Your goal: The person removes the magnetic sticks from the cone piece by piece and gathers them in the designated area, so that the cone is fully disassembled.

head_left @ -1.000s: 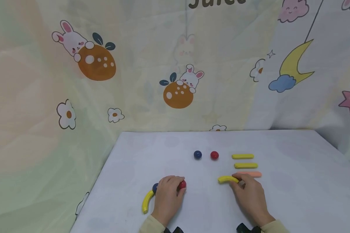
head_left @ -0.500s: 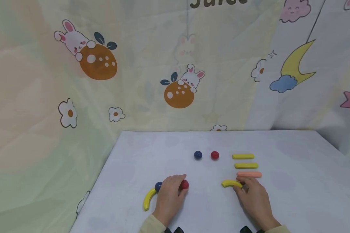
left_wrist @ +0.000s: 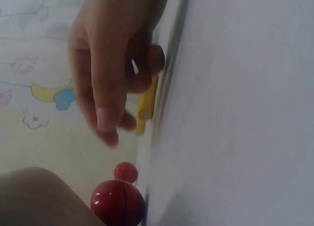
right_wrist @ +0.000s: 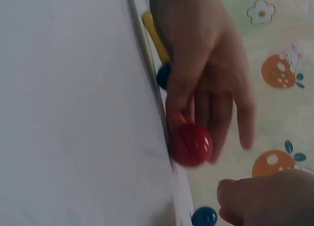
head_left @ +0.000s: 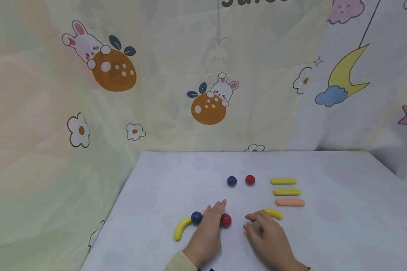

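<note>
A toy chain of a curved yellow stick (head_left: 182, 228), a blue ball (head_left: 196, 218), a pink stick (head_left: 203, 213) and a red ball (head_left: 225, 220) lies on the white table. My left hand (head_left: 205, 235) lies across the pink stick and hides most of it. In the right wrist view, the thumb and fingers of that left hand (right_wrist: 211, 64) straddle the stick just behind the red ball (right_wrist: 192, 145). My right hand (head_left: 269, 237) holds nothing, its fingers loosely bent, beside a second curved yellow stick (head_left: 274, 214) that it partly covers.
Farther back lie a loose blue ball (head_left: 232, 181) and a loose red ball (head_left: 250, 180). To their right, two straight yellow sticks (head_left: 283, 181) and a straight pink stick (head_left: 290, 203) lie in rows. A printed cloth (head_left: 169, 94) hangs behind the table (head_left: 342, 226).
My right hand has let go of the second curved yellow stick and moved left. My left hand has shifted right with the chain, its fingers now reaching over the pink stick.
</note>
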The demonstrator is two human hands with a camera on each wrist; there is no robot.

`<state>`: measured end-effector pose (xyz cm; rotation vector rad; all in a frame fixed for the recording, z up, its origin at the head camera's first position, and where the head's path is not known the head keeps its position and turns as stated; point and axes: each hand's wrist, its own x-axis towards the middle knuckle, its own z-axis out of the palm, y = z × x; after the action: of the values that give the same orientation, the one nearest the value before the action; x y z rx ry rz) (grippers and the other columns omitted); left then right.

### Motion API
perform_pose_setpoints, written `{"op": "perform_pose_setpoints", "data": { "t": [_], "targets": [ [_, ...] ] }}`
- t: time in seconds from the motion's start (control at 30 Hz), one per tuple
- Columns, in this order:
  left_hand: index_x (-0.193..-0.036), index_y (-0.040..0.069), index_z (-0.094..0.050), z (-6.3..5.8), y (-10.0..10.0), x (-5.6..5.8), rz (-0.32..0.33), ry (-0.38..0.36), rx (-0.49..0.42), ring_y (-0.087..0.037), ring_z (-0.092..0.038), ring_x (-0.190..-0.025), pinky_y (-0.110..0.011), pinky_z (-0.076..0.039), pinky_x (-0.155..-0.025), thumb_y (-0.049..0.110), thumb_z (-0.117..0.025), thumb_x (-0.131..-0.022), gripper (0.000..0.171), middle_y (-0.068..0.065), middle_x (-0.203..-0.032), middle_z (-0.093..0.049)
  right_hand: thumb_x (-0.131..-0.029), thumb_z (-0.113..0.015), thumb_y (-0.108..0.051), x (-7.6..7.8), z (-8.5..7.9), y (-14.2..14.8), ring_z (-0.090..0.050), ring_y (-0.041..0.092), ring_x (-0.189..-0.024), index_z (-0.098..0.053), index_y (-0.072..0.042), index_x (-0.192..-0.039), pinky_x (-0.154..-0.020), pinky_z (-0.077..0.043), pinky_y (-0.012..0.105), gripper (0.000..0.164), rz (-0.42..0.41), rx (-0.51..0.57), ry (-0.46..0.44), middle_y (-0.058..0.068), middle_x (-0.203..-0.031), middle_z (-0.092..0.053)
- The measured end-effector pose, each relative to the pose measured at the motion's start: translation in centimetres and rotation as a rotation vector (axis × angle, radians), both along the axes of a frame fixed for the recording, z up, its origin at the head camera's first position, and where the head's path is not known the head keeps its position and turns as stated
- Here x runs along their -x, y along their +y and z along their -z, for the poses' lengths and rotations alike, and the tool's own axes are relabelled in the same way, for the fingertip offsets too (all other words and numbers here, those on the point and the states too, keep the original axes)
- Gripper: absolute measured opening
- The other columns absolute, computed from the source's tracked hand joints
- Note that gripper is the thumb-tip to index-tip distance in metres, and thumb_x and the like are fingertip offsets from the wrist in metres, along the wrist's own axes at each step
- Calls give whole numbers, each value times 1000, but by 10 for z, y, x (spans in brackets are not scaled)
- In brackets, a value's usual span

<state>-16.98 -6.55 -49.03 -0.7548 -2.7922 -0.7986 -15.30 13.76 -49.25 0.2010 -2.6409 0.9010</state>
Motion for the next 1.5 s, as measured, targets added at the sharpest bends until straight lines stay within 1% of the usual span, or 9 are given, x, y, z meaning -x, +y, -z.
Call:
{"op": "perform_pose_setpoints", "data": {
  "t": [0.13, 0.27, 0.37, 0.47, 0.53, 0.7, 0.83, 1.13, 1.5],
  "targets": [
    [-155, 10, -19, 1, 4, -5, 94, 30, -22, -19, -32, -143, -46, -26, -114, -19, -54, -76, 91, -6, -151, -39, -76, -84, -30, -3, 0, -20, -46, 0, -72, -67, -24, -112, -64, -46, 18, 40, -102, -21, -86, -17, -102, -58],
    [-154, 12, -22, -1, 6, -8, 118, 34, -84, -16, -33, -142, -42, -32, -111, -15, -55, -82, 84, -1, -141, -49, -75, -85, -31, -3, -1, -30, -46, 0, -74, -66, -22, -114, -65, -45, 18, 44, -104, -52, -108, -17, -102, -59],
    [-146, 12, -42, -2, 2, -5, 51, 156, -93, -16, -43, -136, -39, -39, -107, -3, -59, -88, 62, 3, -128, -59, -75, -85, -31, -4, -3, -33, -46, 1, -72, -67, -22, -112, -63, -43, 18, 42, -81, -59, -118, -17, -97, -59],
    [-126, 11, -63, -1, -5, 0, -84, 318, -76, -18, -55, -123, -39, -44, -103, 10, -68, -88, 38, 3, -115, -65, -75, -85, -31, -4, -5, -33, -45, 1, -71, -67, -22, -112, -62, -43, 18, 42, -73, -59, -132, -16, -96, -60],
    [-113, 13, -70, 0, -11, 3, -177, 366, -46, -18, -59, -111, -40, -47, -97, 16, -74, -84, 29, 1, -110, -66, -75, -85, -31, -3, -5, -34, -46, 1, -72, -67, -22, -113, -62, -44, 18, 43, -65, -57, -142, -15, -97, -61],
    [-95, 16, -71, 3, -20, 8, -285, 274, 24, -15, -59, -90, -36, -49, -78, 27, -80, -80, 21, 5, -91, -65, -75, -85, -30, -3, -6, -33, -47, 2, -73, -68, -22, -114, -62, -44, 18, 43, -58, -46, -160, -14, -97, -61],
    [-89, 17, -69, 3, -21, 10, -300, 219, 36, -13, -57, -85, -32, -47, -72, 26, -78, -82, 14, 6, -87, -63, -75, -85, -30, -2, -6, -34, -47, 2, -73, -67, -22, -114, -62, -44, 17, 43, -68, -44, -167, -15, -97, -61],
    [-89, 14, -67, 3, -21, 14, -328, 211, 35, -13, -54, -80, -30, -46, -69, 18, -77, -82, 13, 5, -84, -61, -79, -82, -27, 0, -8, -24, -49, 6, -72, -67, -23, -115, -62, -45, 18, 39, -21, 59, -191, -16, -89, -57],
    [-88, 15, -66, 4, -16, 15, -326, 178, 36, -12, -51, -78, -28, -43, -68, 24, -78, -80, 17, 6, -81, -58, -77, -84, -19, 46, -12, -17, -62, 21, -98, -68, -11, -116, -86, -52, 43, 43, -19, -45, -56, 2, -108, -69]
  ]
}}
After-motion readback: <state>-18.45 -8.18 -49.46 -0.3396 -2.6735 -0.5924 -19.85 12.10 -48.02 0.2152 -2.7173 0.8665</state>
